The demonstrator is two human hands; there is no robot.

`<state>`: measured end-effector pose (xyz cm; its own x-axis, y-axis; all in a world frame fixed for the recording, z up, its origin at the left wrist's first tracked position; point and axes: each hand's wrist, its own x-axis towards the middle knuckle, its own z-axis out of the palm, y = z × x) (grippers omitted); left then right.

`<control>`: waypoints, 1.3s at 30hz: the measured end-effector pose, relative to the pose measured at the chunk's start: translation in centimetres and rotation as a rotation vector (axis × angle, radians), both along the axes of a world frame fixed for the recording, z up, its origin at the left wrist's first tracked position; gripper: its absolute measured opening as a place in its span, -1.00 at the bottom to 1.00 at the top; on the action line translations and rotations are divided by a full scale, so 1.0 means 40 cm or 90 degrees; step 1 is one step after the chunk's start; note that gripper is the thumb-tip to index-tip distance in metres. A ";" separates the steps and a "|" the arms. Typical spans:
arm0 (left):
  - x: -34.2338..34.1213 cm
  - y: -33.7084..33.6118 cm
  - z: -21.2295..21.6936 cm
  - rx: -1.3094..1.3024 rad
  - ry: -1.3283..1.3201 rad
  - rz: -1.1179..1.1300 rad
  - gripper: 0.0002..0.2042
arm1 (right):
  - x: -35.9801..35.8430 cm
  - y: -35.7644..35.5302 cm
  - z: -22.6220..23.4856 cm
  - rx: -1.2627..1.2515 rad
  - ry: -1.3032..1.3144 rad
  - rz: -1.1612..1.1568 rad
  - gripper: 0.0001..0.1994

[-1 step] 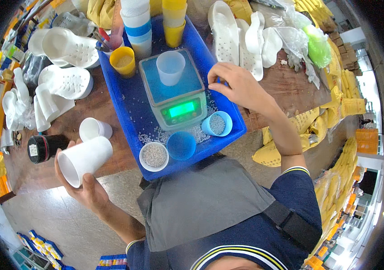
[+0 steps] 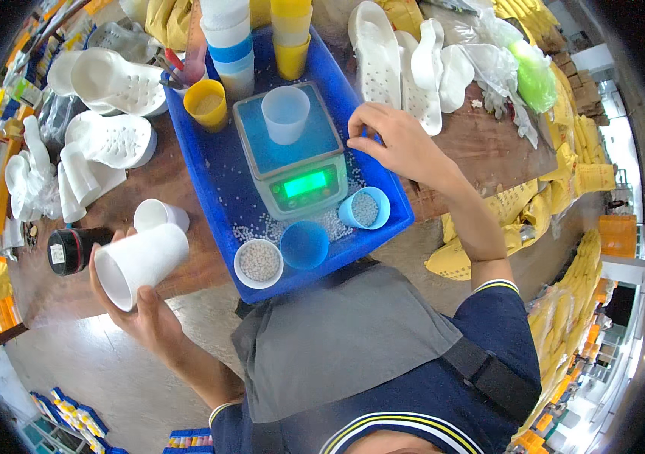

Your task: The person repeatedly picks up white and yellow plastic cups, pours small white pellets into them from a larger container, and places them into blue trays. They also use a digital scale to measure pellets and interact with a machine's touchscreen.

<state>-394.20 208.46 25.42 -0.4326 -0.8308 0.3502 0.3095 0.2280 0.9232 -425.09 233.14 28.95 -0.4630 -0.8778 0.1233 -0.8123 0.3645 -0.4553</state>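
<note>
Seen from above, the person's left hand (image 2: 141, 314), lower left of the frame, is clamped around a white cup (image 2: 143, 265) tipped on its side; its long axis slants from the mouth at lower left to the base at upper right. From there, a translucent cup (image 2: 287, 117) lies toward the upper right, upright on a weighing scale (image 2: 292, 163) with a lit green display. The right hand (image 2: 398, 144) is nearer to that cup, just right of the scale, its fingers curled and thumb near the fingertips; whether it pinches anything, I cannot tell. Between the held cup and the scale runs the left wall of a blue tray (image 2: 209, 181). In its lower part sit a white cup of pellets (image 2: 259, 263), a blue cup (image 2: 305, 246) and a light-blue cup of pellets (image 2: 365, 208). Another white cup (image 2: 160, 216) and a black jar (image 2: 70, 250) crowd the left hand on the brown tabletop (image 2: 481, 147).
</note>
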 end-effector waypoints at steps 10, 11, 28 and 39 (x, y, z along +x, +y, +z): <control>-0.195 0.025 0.062 0.037 -0.012 -0.164 -0.28 | -0.026 -0.051 -0.073 -0.165 -0.174 -0.075 -0.41; -0.201 0.029 0.063 0.042 -0.020 -0.188 -0.29 | -0.027 -0.056 -0.081 -0.155 -0.195 -0.072 -0.34; -0.400 0.062 0.152 -0.823 -0.472 -0.071 -0.47 | 0.050 -0.170 -0.063 -0.152 -0.026 -0.021 -0.39; -0.537 0.133 0.167 -1.071 -0.536 -0.042 -0.79 | -0.020 -0.170 -0.185 -0.218 -0.109 0.026 -0.30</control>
<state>-415.67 213.79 32.09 -0.9153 0.1310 0.3808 -0.0004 0.9453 -0.3263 -425.89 226.34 21.57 -0.4679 -0.8173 0.3362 -0.7244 0.1368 -0.6756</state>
